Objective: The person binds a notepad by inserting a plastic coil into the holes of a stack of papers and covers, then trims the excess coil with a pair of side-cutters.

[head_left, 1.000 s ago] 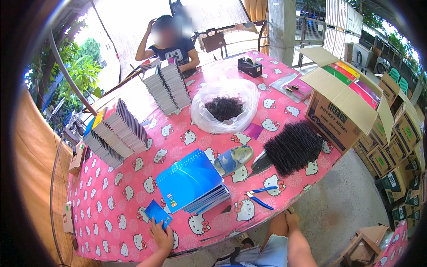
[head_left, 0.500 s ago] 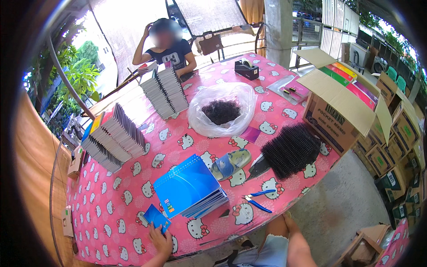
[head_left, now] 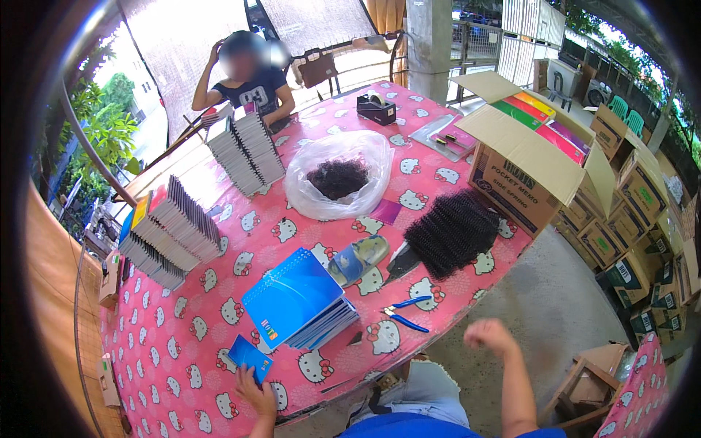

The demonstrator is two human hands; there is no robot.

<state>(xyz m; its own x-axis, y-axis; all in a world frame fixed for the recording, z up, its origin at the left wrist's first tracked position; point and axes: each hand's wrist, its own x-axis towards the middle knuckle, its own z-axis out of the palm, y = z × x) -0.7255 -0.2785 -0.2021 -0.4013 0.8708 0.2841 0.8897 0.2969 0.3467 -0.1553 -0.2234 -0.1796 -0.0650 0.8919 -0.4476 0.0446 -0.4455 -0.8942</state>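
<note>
My left hand (head_left: 252, 394) rests low on the pink table (head_left: 182, 343), its fingers spread and laid on the near edge of a small blue notebook (head_left: 249, 357); they press down on it rather than close around it, so the grasp is loose and wide. That small notebook lies flat just beyond my fingertips. Up and to the left of this hand, well apart, stand rows of notebooks on edge (head_left: 168, 233), and a second batch (head_left: 244, 153) sits farther off toward the person in a dark shirt (head_left: 248, 80) seated across the table. Just up and right of my left hand is a stack of blue spiral notebooks (head_left: 296, 306), near the small one but not touching it. Beyond the stack lie a sandal (head_left: 358, 259) and then a clear plastic bag (head_left: 339, 175) with dark coils in it. Between my two hands, on the table's near edge, lie blue-handled pliers (head_left: 401, 314). Above those sits a heap of black spiral bindings (head_left: 453, 233). My right hand (head_left: 489, 336) is raised off the table, past its near edge and over the floor, curled into a fist; I can see nothing held in it. Far up and right of that fist stands an open cardboard box (head_left: 526, 168) with coloured covers inside.
</note>
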